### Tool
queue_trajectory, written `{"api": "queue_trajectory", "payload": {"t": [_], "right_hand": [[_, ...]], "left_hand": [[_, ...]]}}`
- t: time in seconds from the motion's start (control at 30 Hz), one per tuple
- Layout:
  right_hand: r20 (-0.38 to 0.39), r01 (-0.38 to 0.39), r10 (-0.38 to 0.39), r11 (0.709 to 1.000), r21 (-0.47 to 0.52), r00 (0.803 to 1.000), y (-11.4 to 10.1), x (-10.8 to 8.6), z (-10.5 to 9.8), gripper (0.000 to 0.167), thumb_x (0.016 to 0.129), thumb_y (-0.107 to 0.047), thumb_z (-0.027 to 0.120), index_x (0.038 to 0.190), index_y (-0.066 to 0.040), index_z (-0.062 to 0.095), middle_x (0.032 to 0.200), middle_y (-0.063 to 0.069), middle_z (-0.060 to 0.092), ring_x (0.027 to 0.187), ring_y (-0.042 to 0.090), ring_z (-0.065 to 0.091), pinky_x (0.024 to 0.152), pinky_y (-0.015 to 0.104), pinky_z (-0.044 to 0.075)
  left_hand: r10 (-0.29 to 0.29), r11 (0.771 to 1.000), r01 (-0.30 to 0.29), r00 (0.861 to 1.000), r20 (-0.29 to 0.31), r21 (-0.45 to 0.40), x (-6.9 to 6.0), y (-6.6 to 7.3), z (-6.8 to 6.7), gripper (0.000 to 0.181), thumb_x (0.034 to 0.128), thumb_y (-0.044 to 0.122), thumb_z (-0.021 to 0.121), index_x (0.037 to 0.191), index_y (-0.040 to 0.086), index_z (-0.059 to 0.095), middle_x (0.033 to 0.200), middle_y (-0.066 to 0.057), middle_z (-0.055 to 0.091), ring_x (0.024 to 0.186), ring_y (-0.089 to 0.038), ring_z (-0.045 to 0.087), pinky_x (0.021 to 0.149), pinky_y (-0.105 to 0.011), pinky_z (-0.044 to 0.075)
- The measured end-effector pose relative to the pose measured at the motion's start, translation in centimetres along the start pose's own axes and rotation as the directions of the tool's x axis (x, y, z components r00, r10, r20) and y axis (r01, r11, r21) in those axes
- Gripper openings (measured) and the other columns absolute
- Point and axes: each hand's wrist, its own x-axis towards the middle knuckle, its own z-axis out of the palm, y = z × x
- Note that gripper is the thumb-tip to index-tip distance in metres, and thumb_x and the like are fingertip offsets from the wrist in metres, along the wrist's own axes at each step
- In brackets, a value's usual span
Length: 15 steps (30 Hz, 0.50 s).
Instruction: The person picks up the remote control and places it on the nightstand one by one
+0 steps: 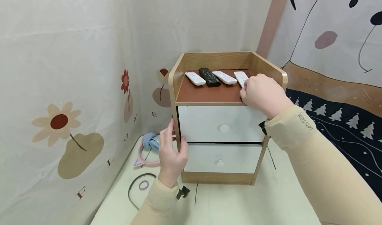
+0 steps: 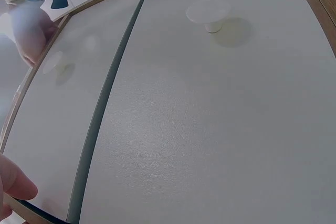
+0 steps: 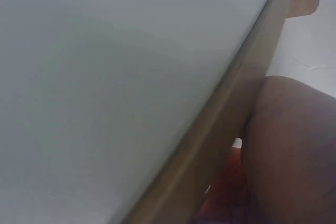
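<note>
A small wooden cabinet (image 1: 216, 178) with two white drawers stands on the table. On its brown top lie a white remote control (image 1: 195, 78), a black remote control (image 1: 209, 77) and a second white remote (image 1: 224, 77), side by side. To their right is another white remote control (image 1: 240, 76), whose near end my right hand (image 1: 265, 94) covers. The fingers there are curled and seem to pinch that end; their tips are hidden. My left hand (image 1: 173, 153) rests against the cabinet's left side with fingers straight, its thumb at the front edge.
Left of the cabinet lie a blue knotted band (image 1: 150, 140), a pink headband (image 1: 149, 163), a black toothed hairband (image 1: 131, 185) and a small purple ring (image 1: 143, 185). Round white knobs (image 1: 224, 128) stick out from the drawers. Printed cloth (image 1: 89, 69) hangs behind and at the left.
</note>
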Motion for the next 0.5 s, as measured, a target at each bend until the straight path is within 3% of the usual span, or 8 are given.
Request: {"api": "queue_trajectory", "payload": {"t": [0.2, 0.37, 0.5], "right_hand": [[0.043, 0.032, -0.033, 0.999, 0.01, 0.999, 0.9, 1.5, 0.4, 0.033, 0.103, -0.017, 0.047, 0.071, -0.011, 0.055, 0.072, 0.01, 0.053, 0.086, 0.035, 0.06, 0.076, 0.049, 0.051], [0.041, 0.039, -0.039, 0.999, 0.018, 0.998, 1.2, 2.5, 0.7, 0.032, 0.103, -0.017, 0.046, 0.078, -0.007, 0.063, 0.078, 0.016, 0.061, 0.096, 0.038, 0.063, 0.083, 0.053, 0.053], [0.032, 0.034, -0.035, 0.999, 0.021, 0.999, 1.5, 3.1, 0.9, 0.033, 0.103, -0.017, 0.046, 0.095, -0.002, 0.074, 0.092, 0.023, 0.07, 0.104, 0.042, 0.065, 0.09, 0.058, 0.055]], "left_hand": [[-0.004, 1.0, 0.004, 1.0, -0.001, 0.002, 0.1, 0.0, -0.1, 0.07, 0.0987, 0.005, 0.067, 0.166, 0.004, 0.046, 0.129, -0.024, 0.061, 0.116, -0.035, 0.062, 0.091, -0.039, 0.059], [-0.02, 1.0, 0.02, 1.0, 0.005, -0.003, 0.0, 0.1, -0.2, 0.07, 0.0993, 0.007, 0.067, 0.166, 0.006, 0.046, 0.13, -0.024, 0.061, 0.117, -0.034, 0.062, 0.092, -0.037, 0.059], [-0.014, 1.0, 0.014, 1.0, 0.008, -0.005, 0.1, 0.2, -0.2, 0.07, 0.0994, 0.006, 0.068, 0.166, 0.006, 0.046, 0.131, -0.024, 0.062, 0.116, -0.033, 0.062, 0.092, -0.034, 0.058]]}}
